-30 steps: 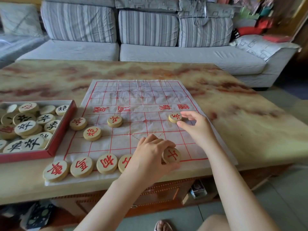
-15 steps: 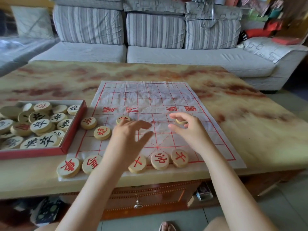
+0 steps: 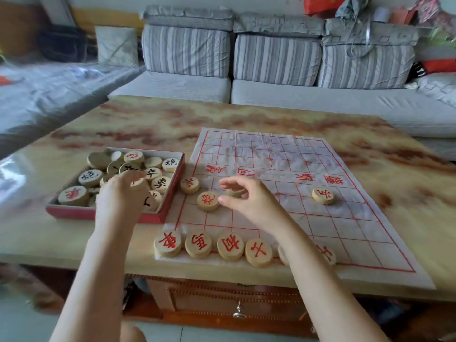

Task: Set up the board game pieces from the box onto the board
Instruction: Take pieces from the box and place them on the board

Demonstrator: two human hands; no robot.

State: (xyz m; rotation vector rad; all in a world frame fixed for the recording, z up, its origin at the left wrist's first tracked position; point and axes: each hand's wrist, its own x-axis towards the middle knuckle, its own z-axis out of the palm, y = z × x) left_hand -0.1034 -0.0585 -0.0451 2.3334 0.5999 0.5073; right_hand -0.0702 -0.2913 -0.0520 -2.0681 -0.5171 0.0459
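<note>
While round wooden pieces (image 3: pixel 198 244), red-lettered, line the board's (image 3: pixel 296 156) near edge, the left hand (image 3: pixel 121 196) curls among those in the red box (image 3: pixel 74 213), the right hand (image 3: pixel 249 201) arches over one; grips indeterminable

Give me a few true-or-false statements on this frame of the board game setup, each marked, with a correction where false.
1. The left hand is over the red box. True.
2. The box lies to the right of the board. False: it lies to the board's left.
3. A row of red-lettered pieces lines the board's near edge. True.
4. Black-lettered pieces stand on the board's far half. False: no pieces stand there; the black-lettered pieces are in the box.
5. The right hand is over the board's near-left part. True.
</note>
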